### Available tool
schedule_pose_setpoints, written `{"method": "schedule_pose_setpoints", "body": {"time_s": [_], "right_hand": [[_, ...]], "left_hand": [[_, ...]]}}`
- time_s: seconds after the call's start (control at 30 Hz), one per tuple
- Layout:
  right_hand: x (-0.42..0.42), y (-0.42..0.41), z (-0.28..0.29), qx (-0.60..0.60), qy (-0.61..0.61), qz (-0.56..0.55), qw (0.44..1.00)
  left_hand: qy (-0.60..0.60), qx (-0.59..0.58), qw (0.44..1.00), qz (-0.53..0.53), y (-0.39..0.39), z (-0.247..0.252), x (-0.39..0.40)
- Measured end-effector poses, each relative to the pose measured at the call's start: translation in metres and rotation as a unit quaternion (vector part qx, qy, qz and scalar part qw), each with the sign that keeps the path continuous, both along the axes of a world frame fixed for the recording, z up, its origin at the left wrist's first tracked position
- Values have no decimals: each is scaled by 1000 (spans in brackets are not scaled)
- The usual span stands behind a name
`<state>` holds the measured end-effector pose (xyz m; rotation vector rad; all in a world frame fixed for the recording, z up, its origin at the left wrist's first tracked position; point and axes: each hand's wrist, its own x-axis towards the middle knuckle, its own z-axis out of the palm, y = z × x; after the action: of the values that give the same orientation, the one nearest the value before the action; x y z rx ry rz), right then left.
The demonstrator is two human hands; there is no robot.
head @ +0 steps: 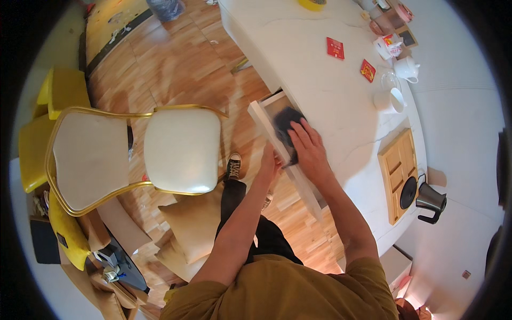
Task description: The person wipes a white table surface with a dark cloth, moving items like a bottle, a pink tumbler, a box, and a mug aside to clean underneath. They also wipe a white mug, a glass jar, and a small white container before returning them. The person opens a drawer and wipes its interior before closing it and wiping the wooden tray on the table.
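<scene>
A drawer [262, 122] with a pale front stands pulled out from the side of a white marble-patterned table [320, 92]. My right hand [308, 144] reaches over the table edge into it, its fingers laid on a dark, blurred cloth [285, 122]. Most of the cloth shows beyond my fingertips; the thumb is hidden. Low at the drawer's outer face is my left hand [272, 162], with fingers bent near the front panel's end. Whether they grip the panel cannot be seen. Another pale drawer front [306, 192] juts out nearer my body, below my right forearm.
A gold-framed chair [182, 150] stands left of my legs, with tan cushions [194, 224] on the floor. On the table are red packets [335, 48], a white mug [389, 101], a teapot [407, 69], a wooden tray [398, 176] and a dark kettle [431, 200].
</scene>
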<state>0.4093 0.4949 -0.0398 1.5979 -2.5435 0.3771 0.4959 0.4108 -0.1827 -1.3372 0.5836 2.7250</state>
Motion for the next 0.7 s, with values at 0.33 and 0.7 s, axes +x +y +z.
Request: {"method": "schedule_pose_setpoints", "body": {"time_s": [0.33, 0.7], "right_hand": [[31, -60, -45, 42, 6, 108, 993], [21, -74, -108, 332, 268, 197, 883]], "left_hand": [[91, 68, 992, 54, -18, -33, 45], [103, 125, 980, 112, -14, -6, 46]]}}
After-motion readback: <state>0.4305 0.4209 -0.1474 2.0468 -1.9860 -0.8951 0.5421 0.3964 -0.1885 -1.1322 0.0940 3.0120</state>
